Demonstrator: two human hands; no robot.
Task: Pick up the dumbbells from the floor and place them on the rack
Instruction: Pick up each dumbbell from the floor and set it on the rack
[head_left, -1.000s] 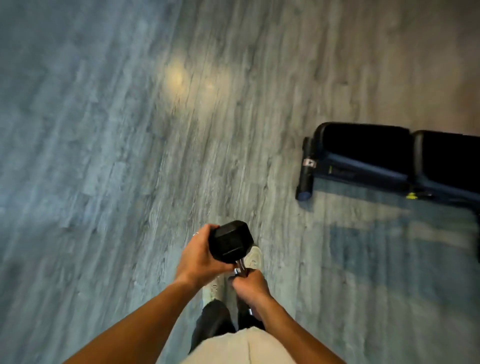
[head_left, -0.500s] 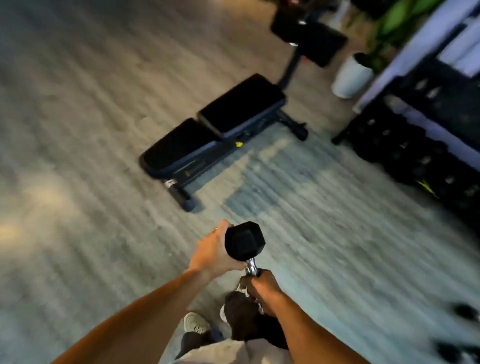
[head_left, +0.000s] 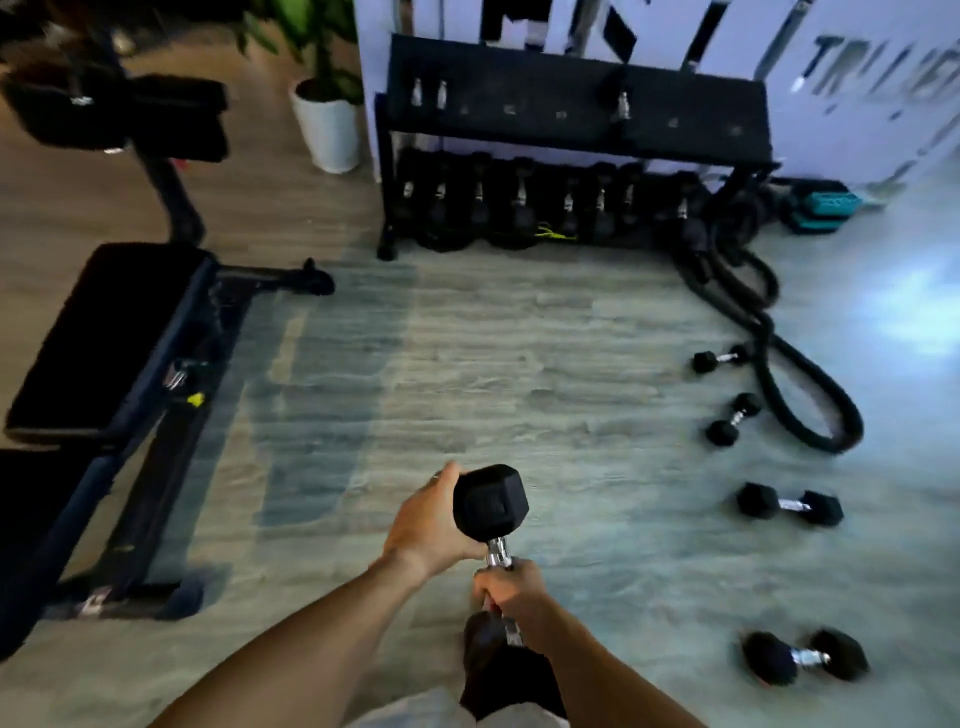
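Observation:
I hold a black hex dumbbell upright in front of me. My left hand cups its upper head. My right hand grips the chrome handle below. The black two-tier rack stands ahead against the white wall, with several dumbbells on its lower tier. On the floor to the right lie several dumbbells: a small one, another small one, a larger one, and the nearest one.
A black weight bench stretches along the left. A thick black battle rope snakes across the floor right of the rack. A white plant pot stands left of the rack, a teal object to its right.
The view has swung round from bare floor and bench to face the rack. The floor dumbbells came into sight. Both hands kept their hold on the dumbbell.

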